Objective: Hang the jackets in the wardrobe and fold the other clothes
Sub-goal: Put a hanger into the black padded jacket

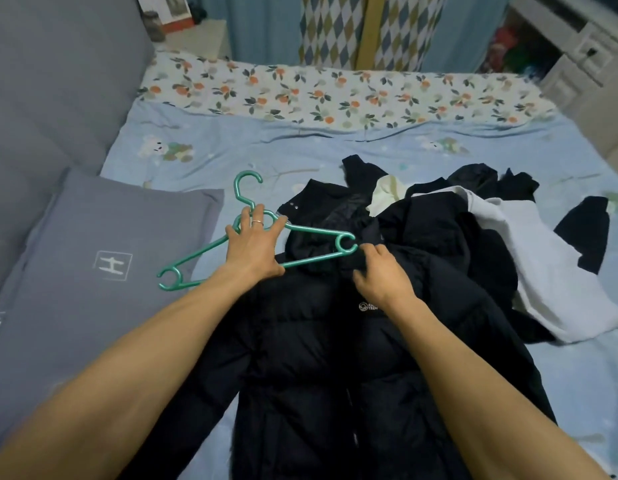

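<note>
1. Black and puffy, a padded jacket (321, 358) lies flat on a pale blue bedsheet (266, 147), collar at the far end, hem towards the viewer.
2. A green plastic hanger (314, 233) rests across the collar, its hook pointing far and left, its left arm reaching over a grey pillow (92, 271).
3. The left hand (253, 244) lies on the hanger just below the hook, fingers spread apart and fairly straight, pressing rather than gripping.
4. The right hand (380, 271) has its fingers curled into the jacket's fabric near the collar, just beside the hanger's right end.
5. To the right, a heap of other clothes (529, 251), black and white, touches the jacket and waits for folding.
6. To do this step well, the right hand should probably lift the collar open while the left slides one hanger arm into a shoulder, then the other, keeping the hook free.
7. The wardrobe cannot be made out clearly here.
</note>
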The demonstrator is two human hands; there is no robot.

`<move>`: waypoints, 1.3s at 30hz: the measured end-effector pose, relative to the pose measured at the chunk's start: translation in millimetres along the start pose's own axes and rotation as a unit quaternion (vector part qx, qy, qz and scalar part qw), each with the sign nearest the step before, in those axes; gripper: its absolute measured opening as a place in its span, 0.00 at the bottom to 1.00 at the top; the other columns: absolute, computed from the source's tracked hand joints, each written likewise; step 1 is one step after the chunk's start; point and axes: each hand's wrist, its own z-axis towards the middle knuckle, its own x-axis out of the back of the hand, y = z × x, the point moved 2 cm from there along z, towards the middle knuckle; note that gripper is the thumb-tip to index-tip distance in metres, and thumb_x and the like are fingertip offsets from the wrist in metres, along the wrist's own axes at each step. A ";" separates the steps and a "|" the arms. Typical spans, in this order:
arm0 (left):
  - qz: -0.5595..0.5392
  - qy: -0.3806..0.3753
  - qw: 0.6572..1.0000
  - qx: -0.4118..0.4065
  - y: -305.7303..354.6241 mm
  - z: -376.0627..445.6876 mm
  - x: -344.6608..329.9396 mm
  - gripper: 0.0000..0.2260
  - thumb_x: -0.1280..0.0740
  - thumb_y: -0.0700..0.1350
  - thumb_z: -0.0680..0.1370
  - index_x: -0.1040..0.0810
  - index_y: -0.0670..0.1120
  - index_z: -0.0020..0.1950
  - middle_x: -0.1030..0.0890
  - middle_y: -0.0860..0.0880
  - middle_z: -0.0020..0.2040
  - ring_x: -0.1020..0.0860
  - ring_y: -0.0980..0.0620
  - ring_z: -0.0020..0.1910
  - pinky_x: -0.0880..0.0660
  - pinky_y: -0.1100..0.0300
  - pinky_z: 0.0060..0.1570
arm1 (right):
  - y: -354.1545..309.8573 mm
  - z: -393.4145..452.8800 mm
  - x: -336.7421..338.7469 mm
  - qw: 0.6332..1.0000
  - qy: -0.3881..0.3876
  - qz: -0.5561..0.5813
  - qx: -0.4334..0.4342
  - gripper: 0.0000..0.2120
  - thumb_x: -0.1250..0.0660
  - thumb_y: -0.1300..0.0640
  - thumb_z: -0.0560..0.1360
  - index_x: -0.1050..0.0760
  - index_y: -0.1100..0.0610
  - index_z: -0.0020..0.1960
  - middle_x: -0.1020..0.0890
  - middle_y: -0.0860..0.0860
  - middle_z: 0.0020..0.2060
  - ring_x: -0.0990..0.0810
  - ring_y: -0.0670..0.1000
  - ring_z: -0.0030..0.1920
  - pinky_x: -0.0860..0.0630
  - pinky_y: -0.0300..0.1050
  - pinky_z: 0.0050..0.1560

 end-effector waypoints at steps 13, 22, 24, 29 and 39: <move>0.135 -0.001 0.987 -0.088 44.3 133.2 -49.2 0.49 0.23 0.55 0.65 0.47 0.57 0.78 0.53 0.40 0.80 0.54 0.35 0.78 0.46 0.31 0.70 | 63.2 121.7 -47.1 0.975 -0.078 -0.190 0.080 0.26 0.37 0.60 0.76 0.37 0.53 0.73 0.46 0.57 0.76 0.47 0.63 0.74 0.37 0.58 0.70; 0.164 0.006 0.953 -0.256 97.5 149.9 -34.5 0.48 0.24 0.58 0.66 0.50 0.60 0.79 0.51 0.43 0.80 0.51 0.38 0.78 0.41 0.36 0.71 | 98.0 82.8 -25.3 0.991 0.001 -0.030 0.129 0.17 0.36 0.64 0.75 0.27 0.58 0.63 0.35 0.53 0.70 0.36 0.57 0.70 0.26 0.46 0.47; 0.210 -0.008 0.930 -0.302 103.2 152.2 -33.0 0.47 0.25 0.59 0.69 0.51 0.60 0.79 0.53 0.43 0.80 0.52 0.38 0.78 0.42 0.37 0.72 | 94.5 76.8 -19.2 0.988 0.036 0.006 0.153 0.16 0.36 0.67 0.73 0.26 0.60 0.61 0.32 0.54 0.69 0.33 0.57 0.68 0.25 0.46 0.46; 0.177 0.033 0.923 -0.339 118.3 136.4 -31.5 0.45 0.27 0.58 0.70 0.50 0.59 0.80 0.48 0.42 0.79 0.47 0.37 0.77 0.39 0.40 0.70 | 87.2 70.8 -17.6 0.984 0.102 0.097 0.113 0.23 0.30 0.64 0.72 0.30 0.59 0.66 0.36 0.56 0.72 0.33 0.60 0.70 0.24 0.56 0.59; -0.207 0.191 0.933 -0.223 115.9 72.0 -63.3 0.30 0.24 0.48 0.72 0.32 0.43 0.69 0.37 0.41 0.70 0.29 0.39 0.65 0.26 0.49 0.61 | 117.1 53.8 -25.3 0.993 -0.044 0.105 -0.029 0.18 0.31 0.50 0.76 0.29 0.58 0.62 0.21 0.57 0.57 0.24 0.60 0.60 0.29 0.55 0.61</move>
